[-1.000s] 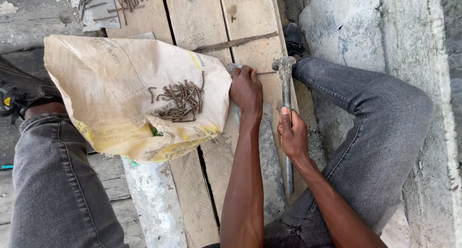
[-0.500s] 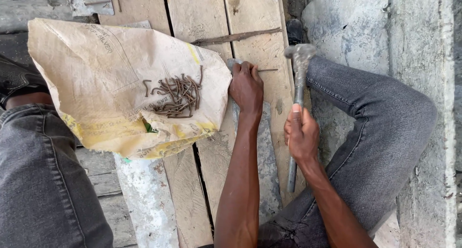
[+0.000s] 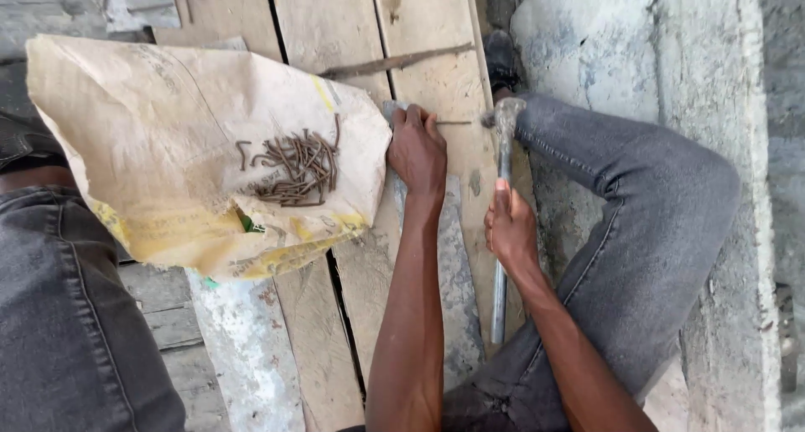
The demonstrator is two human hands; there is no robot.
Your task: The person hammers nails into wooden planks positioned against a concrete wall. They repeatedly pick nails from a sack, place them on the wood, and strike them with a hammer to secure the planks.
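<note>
My right hand (image 3: 509,231) is wrapped around the metal handle of a hammer (image 3: 501,197), thumb laid along the shaft, a little right of the frame's centre. The hammer's head sits higher up, just right of centre, level with the tip of a nail (image 3: 454,123) that lies flat on the wooden board (image 3: 436,72). My left hand (image 3: 417,151) is curled down on that board at the centre of the frame, fingers pinched at the near end of the nail; whether they truly grasp it or only press it down I cannot tell. The nail runs sideways from my fingertips towards the hammer's head.

Left of my left hand, a crumpled paper sack (image 3: 168,139) fills the upper left and middle left of the frame, with a heap of rusty nails (image 3: 295,168) resting on top of it, near my wrist. A thin dark strip (image 3: 394,62) lies slantwise across the boards above my hands. My legs in grey jeans frame the scene, one knee (image 3: 696,181) at the right and the other at the lower left. A rough concrete wall (image 3: 721,55) stands along the right edge.
</note>
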